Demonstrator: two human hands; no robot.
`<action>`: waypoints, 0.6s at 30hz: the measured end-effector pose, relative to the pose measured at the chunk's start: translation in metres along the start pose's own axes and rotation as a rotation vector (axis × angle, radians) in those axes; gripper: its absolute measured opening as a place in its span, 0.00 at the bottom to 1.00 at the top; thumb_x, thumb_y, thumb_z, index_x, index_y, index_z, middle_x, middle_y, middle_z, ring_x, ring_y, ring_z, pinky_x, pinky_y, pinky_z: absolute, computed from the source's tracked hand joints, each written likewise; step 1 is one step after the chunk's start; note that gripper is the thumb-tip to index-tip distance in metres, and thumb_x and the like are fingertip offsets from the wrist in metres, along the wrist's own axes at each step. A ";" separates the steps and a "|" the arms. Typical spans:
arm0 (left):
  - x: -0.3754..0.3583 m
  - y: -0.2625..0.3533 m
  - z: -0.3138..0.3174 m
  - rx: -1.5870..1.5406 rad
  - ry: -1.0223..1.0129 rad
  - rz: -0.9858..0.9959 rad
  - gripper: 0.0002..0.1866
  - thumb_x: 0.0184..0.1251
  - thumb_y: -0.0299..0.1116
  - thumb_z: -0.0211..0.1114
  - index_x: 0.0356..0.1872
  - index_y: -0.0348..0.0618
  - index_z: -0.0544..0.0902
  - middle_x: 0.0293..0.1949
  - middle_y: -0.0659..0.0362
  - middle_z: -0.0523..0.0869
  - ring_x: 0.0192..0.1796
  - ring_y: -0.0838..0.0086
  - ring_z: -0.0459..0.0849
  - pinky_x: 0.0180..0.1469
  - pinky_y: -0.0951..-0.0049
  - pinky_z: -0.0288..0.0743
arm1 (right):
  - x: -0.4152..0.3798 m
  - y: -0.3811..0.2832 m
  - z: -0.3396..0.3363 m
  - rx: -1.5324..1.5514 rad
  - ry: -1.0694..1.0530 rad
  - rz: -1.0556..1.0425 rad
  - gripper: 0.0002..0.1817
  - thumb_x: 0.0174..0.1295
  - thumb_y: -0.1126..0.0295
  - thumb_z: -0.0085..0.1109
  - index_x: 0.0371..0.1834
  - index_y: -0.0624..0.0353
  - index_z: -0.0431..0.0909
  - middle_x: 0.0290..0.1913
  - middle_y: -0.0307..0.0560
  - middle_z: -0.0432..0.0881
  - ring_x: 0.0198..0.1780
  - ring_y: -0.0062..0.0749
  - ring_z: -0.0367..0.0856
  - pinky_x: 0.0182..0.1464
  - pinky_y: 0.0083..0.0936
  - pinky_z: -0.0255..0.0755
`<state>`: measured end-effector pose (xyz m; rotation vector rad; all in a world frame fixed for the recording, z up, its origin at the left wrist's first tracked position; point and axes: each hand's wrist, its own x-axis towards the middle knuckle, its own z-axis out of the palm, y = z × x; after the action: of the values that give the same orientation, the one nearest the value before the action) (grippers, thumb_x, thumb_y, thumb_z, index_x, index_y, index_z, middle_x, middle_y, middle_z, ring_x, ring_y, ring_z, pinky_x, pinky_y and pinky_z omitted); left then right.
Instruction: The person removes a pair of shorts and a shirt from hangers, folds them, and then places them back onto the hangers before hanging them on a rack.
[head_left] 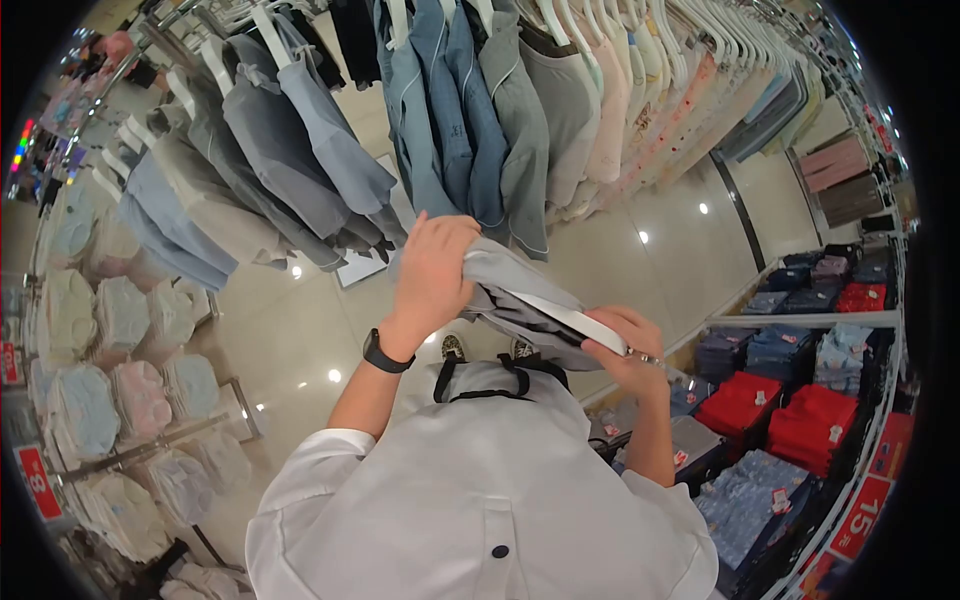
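Note:
A grey garment (500, 268) on a white hanger (560, 314) is held sideways in front of my body. My left hand (436, 268) is closed on the garment's left end, with a dark watch on that wrist. My right hand (628, 348) grips the right part, around the hanger and the cloth beside it; a bracelet shows at this wrist. Just beyond my left hand hang blue shirts (425, 120) and a grey-green shirt (522, 150) on white hangers.
Grey and light-blue garments (290, 150) hang at the upper left, pale floral ones (650, 140) at the upper right. Packed underwear (85, 410) hangs at the left. Shelves with folded red clothes (815, 425) and denim (750, 510) stand at the right. Tiled floor (640, 270) shows between.

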<state>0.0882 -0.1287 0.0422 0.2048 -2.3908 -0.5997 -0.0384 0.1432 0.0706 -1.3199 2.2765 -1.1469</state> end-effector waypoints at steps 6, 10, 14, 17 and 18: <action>0.002 0.019 0.002 -0.163 0.089 -0.466 0.13 0.56 0.21 0.59 0.44 0.37 0.80 0.36 0.51 0.85 0.39 0.57 0.85 0.41 0.65 0.78 | -0.014 0.038 -0.034 0.040 0.071 -0.153 0.21 0.50 0.68 0.77 0.47 0.61 0.86 0.51 0.52 0.87 0.49 0.44 0.88 0.53 0.30 0.80; 0.009 0.043 0.003 -0.443 -0.047 -0.698 0.09 0.62 0.23 0.59 0.42 0.34 0.83 0.27 0.56 0.85 0.33 0.74 0.83 0.38 0.74 0.75 | -0.028 0.067 -0.065 0.079 0.043 -0.257 0.22 0.49 0.68 0.77 0.48 0.64 0.86 0.53 0.55 0.87 0.51 0.46 0.88 0.55 0.31 0.81; 0.005 0.057 0.011 -0.558 -0.061 -0.700 0.10 0.64 0.25 0.60 0.43 0.33 0.84 0.27 0.61 0.85 0.33 0.82 0.79 0.38 0.77 0.73 | -0.038 0.083 -0.086 0.198 0.017 -0.249 0.22 0.49 0.69 0.77 0.47 0.65 0.86 0.52 0.56 0.87 0.52 0.47 0.88 0.55 0.31 0.81; 0.001 0.075 0.014 -0.442 -0.049 -0.816 0.11 0.64 0.25 0.59 0.43 0.32 0.85 0.29 0.62 0.85 0.34 0.81 0.79 0.39 0.77 0.73 | -0.039 0.090 -0.097 0.177 -0.022 -0.284 0.22 0.44 0.73 0.78 0.46 0.65 0.86 0.50 0.54 0.87 0.53 0.47 0.87 0.56 0.32 0.82; -0.003 0.079 0.017 -0.487 -0.041 -0.872 0.11 0.65 0.26 0.59 0.44 0.32 0.85 0.30 0.62 0.86 0.34 0.81 0.79 0.40 0.77 0.73 | -0.042 0.094 -0.100 0.187 -0.031 -0.278 0.22 0.44 0.73 0.78 0.46 0.65 0.86 0.50 0.54 0.87 0.53 0.47 0.87 0.55 0.32 0.82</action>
<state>0.0800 -0.0516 0.0665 1.0366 -2.0258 -1.5524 -0.1297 0.2531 0.0589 -1.5998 1.9517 -1.3777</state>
